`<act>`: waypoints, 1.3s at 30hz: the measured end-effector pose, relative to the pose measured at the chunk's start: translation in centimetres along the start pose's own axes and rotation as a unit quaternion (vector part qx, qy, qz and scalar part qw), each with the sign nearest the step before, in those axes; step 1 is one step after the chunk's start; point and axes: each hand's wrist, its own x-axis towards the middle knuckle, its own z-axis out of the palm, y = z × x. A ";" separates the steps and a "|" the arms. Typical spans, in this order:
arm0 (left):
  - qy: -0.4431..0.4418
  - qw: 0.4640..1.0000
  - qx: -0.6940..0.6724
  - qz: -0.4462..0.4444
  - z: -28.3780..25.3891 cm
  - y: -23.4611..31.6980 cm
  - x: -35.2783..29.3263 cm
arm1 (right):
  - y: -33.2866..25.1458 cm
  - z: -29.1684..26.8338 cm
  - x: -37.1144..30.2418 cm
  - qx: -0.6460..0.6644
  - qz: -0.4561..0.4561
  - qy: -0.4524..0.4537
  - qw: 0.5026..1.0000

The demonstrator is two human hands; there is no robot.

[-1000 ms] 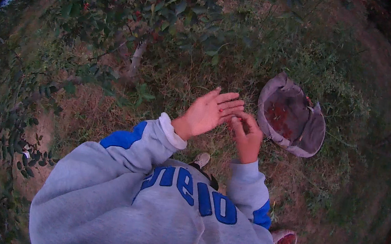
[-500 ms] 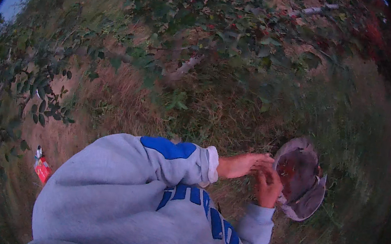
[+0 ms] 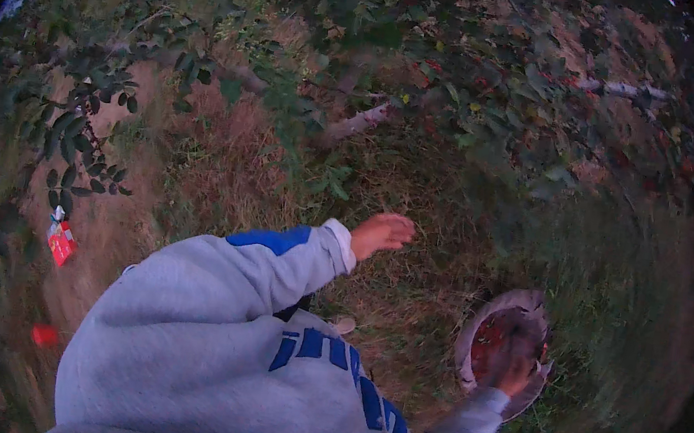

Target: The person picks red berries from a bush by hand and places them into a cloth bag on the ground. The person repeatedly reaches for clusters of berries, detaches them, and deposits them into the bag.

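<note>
Left ground: red-and-white box (image 3: 61, 242) on bare soil (image 3: 105, 224); nearer the lower edge, small red object (image 3: 44, 335), blurred, kind unclear. Dark-leaved twig (image 3: 68, 148) appears just above box. Pale branch (image 3: 622, 90), upper right. Dry grass (image 3: 226, 166) mid-field.

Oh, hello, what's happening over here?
A person in a grey-and-blue sweatshirt has their blurred right hand at the mouth of a soft, greyish, round container with small red pieces inside. Their left hand hangs apart over grass, fingers loosely curled; whether it holds anything is unclear. Green leafy branches stretch ahead, and a red-and-white box sits off left.
</note>
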 end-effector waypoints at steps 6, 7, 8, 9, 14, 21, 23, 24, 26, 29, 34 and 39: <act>0.193 0.975 0.021 0.108 -9.7 6.1 6.8 | -8.4 12.6 -6.4 0.144 0.024 -0.175 0.974; 0.218 0.966 0.018 0.135 -10.8 6.7 8.1 | -10.2 14.1 -7.1 0.108 -0.014 -0.189 0.976; 0.244 0.956 0.016 0.162 -11.7 7.2 9.5 | -11.8 15.3 -7.7 0.056 -0.016 -0.232 0.971; 0.265 0.943 0.014 0.203 -12.5 7.7 10.8 | -13.2 16.3 -8.1 0.027 -0.027 -0.279 0.960; 0.152 0.962 -0.049 0.222 -16.4 9.2 16.3 | -17.4 19.3 -10.3 0.011 0.083 -0.317 0.945; 0.184 0.976 0.049 0.107 -17.6 11.6 17.7 | -21.5 21.5 -10.8 0.111 0.208 -0.329 0.914; 0.184 0.959 0.129 0.174 -17.7 11.9 17.9 | -23.0 21.7 -10.6 0.103 0.178 -0.340 0.918; 0.169 0.946 0.154 0.231 -17.9 11.8 18.1 | -23.7 21.8 -10.5 0.100 0.163 -0.345 0.919; 0.157 0.936 0.137 0.284 -18.3 11.4 19.1 | -24.3 22.3 -10.3 0.055 0.147 -0.363 0.919; 0.114 0.923 0.119 0.347 -19.4 11.0 21.0 | -24.2 22.8 -10.4 0.050 0.146 -0.367 0.917; 0.136 0.789 0.409 0.437 -19.9 10.6 20.5 | -23.6 23.3 -10.7 -0.010 0.106 -0.379 0.919; 0.075 0.961 0.188 0.187 -19.2 10.2 18.0 | -24.7 23.5 -10.6 0.004 0.058 -0.369 0.928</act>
